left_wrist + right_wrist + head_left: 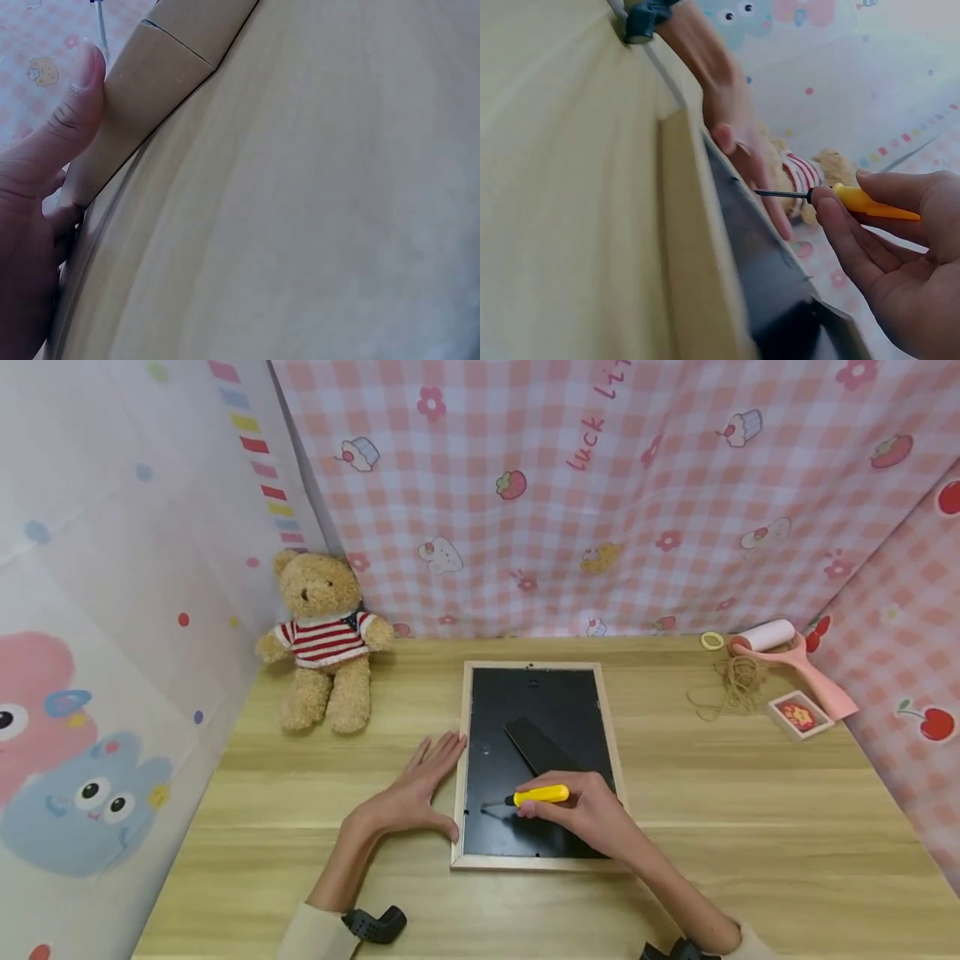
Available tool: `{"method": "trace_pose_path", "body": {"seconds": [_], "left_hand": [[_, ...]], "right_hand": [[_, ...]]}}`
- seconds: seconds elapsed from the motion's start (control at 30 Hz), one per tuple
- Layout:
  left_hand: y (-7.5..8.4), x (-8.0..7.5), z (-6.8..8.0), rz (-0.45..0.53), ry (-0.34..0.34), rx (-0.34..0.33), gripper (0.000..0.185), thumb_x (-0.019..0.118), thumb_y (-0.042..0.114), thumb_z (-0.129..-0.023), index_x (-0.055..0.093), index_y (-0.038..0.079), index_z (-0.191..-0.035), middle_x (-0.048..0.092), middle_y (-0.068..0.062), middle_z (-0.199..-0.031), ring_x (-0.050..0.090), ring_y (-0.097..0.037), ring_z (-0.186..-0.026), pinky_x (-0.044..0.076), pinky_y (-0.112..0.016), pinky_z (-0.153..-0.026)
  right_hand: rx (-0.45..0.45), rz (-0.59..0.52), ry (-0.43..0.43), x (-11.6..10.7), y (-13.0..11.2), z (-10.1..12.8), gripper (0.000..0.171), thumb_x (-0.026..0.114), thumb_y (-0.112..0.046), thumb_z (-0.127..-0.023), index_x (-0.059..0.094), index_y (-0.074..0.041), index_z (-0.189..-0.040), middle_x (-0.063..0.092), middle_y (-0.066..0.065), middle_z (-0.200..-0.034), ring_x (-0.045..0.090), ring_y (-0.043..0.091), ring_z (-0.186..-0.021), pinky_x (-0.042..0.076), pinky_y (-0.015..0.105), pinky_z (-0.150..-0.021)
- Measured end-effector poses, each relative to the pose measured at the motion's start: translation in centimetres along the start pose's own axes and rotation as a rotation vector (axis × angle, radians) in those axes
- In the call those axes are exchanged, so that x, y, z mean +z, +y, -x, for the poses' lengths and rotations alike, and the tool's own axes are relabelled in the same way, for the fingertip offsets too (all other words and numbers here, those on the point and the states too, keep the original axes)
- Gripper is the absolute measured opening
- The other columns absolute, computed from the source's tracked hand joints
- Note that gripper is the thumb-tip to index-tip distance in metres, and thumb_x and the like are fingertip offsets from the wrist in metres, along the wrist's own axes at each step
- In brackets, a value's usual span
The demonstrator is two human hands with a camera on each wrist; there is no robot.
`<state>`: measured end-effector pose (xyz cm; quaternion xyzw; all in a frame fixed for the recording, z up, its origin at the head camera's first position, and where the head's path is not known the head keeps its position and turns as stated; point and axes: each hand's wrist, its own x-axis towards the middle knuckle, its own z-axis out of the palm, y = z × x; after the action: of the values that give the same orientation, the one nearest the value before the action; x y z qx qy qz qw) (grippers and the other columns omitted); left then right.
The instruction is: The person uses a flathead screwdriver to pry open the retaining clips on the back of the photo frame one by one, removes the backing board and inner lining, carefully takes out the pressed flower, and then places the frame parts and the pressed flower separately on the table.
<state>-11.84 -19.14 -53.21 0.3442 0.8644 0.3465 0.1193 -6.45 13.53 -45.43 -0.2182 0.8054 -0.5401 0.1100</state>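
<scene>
Pale wooden picture frame (525, 862), back up on the tabletop (712, 802), black backing (495, 768) with slanting strut (542, 745); yellow-handled screwdriver (543, 793) over it, pinched in the right hand (592, 812), shaft pointing left.

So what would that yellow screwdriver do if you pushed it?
The screwdriver might roll, since its yellow handle looks rounded. It probably won't bend, because its thin shaft looks like metal. It's probably light, being small enough for the right hand to pinch.

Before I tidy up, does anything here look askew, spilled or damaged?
Only the thin brown twine stands out, loosely tangled beside the pink-handled white roller. Nothing looks spilled, and the black-backed wooden frame shows no clear damage.
</scene>
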Motion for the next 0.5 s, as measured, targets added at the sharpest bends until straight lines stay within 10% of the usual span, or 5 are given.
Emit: {"method": "trace_pose_path", "body": {"seconds": [0.5], "left_hand": [[0.0,-0.3,0.0,0.021,-0.025,-0.026,0.157,0.057,0.105,-0.064,0.003,0.012,-0.178,-0.002,-0.012,-0.185,-0.006,-0.028,-0.173,-0.018,-0.037,-0.136]], "right_hand": [[-0.079,0.097,0.076,2.8,0.9,0.0,0.027,0.086,-0.026,-0.097,0.086,-0.012,-0.120,0.084,0.000,-0.112,0.076,0.012,-0.101,0.063,0.023,-0.087]]}}
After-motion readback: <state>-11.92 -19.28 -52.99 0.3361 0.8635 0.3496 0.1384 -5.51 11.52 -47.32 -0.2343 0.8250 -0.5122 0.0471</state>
